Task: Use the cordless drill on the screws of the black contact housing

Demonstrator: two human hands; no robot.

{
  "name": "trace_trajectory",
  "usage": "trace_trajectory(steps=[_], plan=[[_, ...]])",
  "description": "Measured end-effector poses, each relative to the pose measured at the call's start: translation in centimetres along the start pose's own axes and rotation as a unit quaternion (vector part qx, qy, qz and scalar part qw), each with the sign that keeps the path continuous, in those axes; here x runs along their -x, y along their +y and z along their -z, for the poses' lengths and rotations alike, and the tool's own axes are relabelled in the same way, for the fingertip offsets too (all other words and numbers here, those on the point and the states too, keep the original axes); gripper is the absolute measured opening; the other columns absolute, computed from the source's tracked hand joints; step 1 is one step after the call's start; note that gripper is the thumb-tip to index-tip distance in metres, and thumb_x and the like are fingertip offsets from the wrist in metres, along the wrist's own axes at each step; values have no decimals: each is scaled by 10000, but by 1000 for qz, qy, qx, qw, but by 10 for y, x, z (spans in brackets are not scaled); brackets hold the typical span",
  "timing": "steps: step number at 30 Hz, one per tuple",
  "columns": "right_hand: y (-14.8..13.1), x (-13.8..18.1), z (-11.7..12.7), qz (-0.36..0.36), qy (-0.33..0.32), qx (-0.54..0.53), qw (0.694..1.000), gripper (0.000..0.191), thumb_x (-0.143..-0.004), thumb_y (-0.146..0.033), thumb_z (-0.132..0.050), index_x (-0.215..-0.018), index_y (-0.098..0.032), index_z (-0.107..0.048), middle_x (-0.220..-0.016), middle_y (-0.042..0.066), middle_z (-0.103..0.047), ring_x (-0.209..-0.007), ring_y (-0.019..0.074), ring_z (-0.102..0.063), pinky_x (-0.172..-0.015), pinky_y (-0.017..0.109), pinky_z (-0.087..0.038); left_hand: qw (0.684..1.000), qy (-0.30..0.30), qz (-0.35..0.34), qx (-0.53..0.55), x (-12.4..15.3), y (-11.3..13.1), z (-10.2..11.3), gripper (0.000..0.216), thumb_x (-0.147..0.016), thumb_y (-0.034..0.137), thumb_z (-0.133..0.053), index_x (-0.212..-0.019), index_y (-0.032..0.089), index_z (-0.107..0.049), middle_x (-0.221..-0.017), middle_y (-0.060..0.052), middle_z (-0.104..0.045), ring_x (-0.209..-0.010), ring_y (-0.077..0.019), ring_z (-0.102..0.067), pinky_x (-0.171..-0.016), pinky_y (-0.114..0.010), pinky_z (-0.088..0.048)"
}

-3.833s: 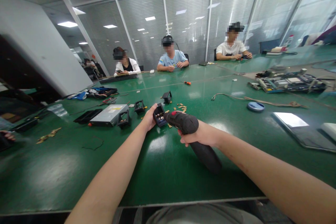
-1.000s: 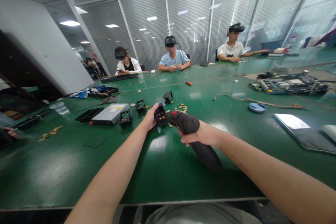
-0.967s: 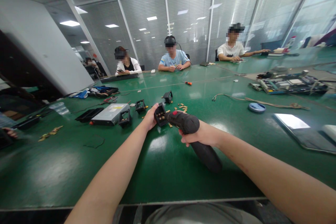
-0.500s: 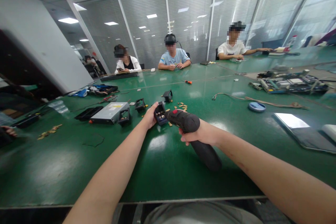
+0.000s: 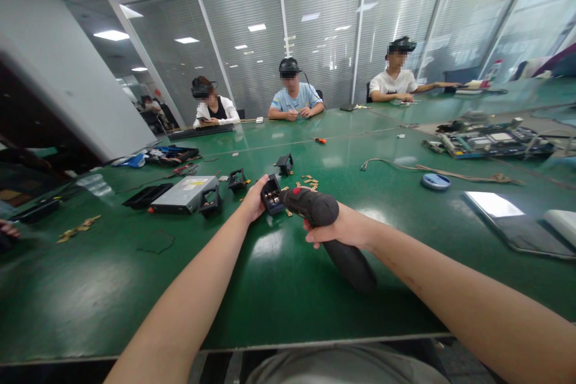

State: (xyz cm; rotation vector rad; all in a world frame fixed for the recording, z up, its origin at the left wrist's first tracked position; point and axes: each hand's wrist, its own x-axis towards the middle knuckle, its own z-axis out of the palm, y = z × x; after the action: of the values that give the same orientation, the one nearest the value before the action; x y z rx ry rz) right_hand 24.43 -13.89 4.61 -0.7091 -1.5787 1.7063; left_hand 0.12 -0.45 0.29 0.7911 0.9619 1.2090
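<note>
My left hand [image 5: 256,201] is closed on the left side of a small black plastic housing [image 5: 271,195], its open face toward me with brassy metal parts inside. My right hand [image 5: 333,228] is wrapped round the grip of a black cordless screwdriver [image 5: 315,205] with a red button. The tool's nose points left at the housing; whether its tip touches anything inside is hidden. Small brass pieces [image 5: 310,180] lie scattered just behind the tool. Similar black housings stand nearby: one [image 5: 284,164] behind, another [image 5: 237,180] to the left, and a third [image 5: 209,201] nearer me.
A silver disc drive [image 5: 184,194] lies left beside a black tray [image 5: 146,195]. More brass pieces [image 5: 78,229] are at far left. On the right are a round blue-lidded tin [image 5: 435,181], a cable [image 5: 450,173], a tablet [image 5: 508,225] and circuit boards [image 5: 488,138]. Three people sit opposite.
The whole view has shifted slightly to the left. Both hands keep their holds on the housing and the screwdriver, with little visible movement relative to each other.
</note>
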Motion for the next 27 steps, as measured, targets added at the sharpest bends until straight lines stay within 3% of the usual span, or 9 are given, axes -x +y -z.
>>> trace_trajectory(steps=[4,27], plan=[[3,-2,0,4,-3,-17,1000,1105,-619,-91,-899,-1572,-266,-368,-751,-95,-616,-576,145,-636,-546,285,-569,1000,-1,1,-5,0,1,0,322,-1003,427,-656,-1097,128,-728,-824,-108,-795,-659,-241,-767,-746,-384,-646],[-1,0,0,-2,-6,-11,1000,970,-633,-76,-877,-1484,-245,-446,-772,-87,-617,-615,138,-637,-574,276,-582,1000,-8,-5,0,-4,-2,5,408,-926,482,-757,-1152,144,-723,-885,-114,-812,-700,-255,-782,-767,-391,-645]])
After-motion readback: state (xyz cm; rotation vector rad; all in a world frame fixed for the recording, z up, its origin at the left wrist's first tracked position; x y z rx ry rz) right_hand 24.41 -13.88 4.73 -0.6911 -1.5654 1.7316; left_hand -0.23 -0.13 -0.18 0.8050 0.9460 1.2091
